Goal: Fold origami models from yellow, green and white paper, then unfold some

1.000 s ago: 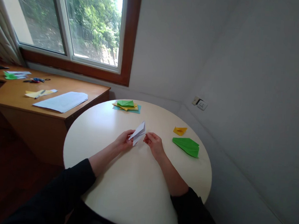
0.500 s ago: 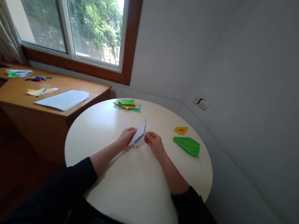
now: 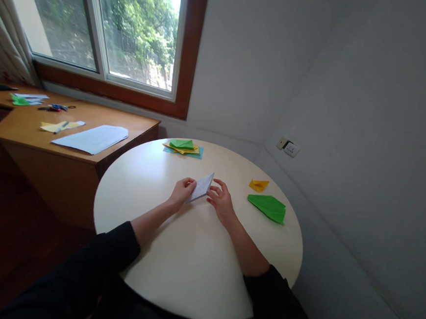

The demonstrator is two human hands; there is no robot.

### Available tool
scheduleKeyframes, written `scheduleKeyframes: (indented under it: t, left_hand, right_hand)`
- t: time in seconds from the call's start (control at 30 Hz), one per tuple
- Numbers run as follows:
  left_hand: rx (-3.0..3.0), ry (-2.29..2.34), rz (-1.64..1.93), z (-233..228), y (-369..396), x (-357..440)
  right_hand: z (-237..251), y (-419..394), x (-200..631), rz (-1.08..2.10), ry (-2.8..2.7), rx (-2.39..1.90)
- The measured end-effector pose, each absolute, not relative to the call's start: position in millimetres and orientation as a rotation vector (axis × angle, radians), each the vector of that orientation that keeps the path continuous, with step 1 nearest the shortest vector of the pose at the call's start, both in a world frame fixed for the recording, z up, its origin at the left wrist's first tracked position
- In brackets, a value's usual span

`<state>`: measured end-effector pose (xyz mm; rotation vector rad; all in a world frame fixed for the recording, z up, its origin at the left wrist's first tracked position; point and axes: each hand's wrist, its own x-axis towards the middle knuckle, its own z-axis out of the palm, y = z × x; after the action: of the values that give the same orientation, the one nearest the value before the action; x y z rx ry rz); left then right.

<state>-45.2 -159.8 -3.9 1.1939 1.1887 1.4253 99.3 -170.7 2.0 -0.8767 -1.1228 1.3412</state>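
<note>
A folded white paper [image 3: 201, 186] with a pointed upper corner is held low over the round white table [image 3: 186, 265]. My left hand [image 3: 181, 195] pinches its left side, thumb on top. At its right edge is my right hand [image 3: 220, 200], fingers apart and slightly curled; whether the fingertips touch the paper I cannot tell. To the right of that hand lie a folded green paper [image 3: 267, 208] and a smaller folded yellow paper [image 3: 258, 185].
A stack of folded green, yellow and blue papers [image 3: 183, 148] lies at the table's far edge. The wooden desk [image 3: 51, 154] on the left bears white sheets [image 3: 92, 139], a pen on yellow paper [image 3: 61, 127] and scissors [image 3: 57, 107]. A wall stands close on the right.
The white paper has turned from steeply upright to a flatter tilt, its tip swinging right. My right hand's fingers have spread from a pinch.
</note>
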Motion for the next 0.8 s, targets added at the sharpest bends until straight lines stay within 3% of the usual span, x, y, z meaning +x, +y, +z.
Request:
scheduleKeyframes:
  t: [0.8]
  left_hand:
    - [1.481, 1.171, 1.341, -12, -158, -47]
  right_hand:
    - [-2, -170, 98, 1.215, -1.367, -0.929]
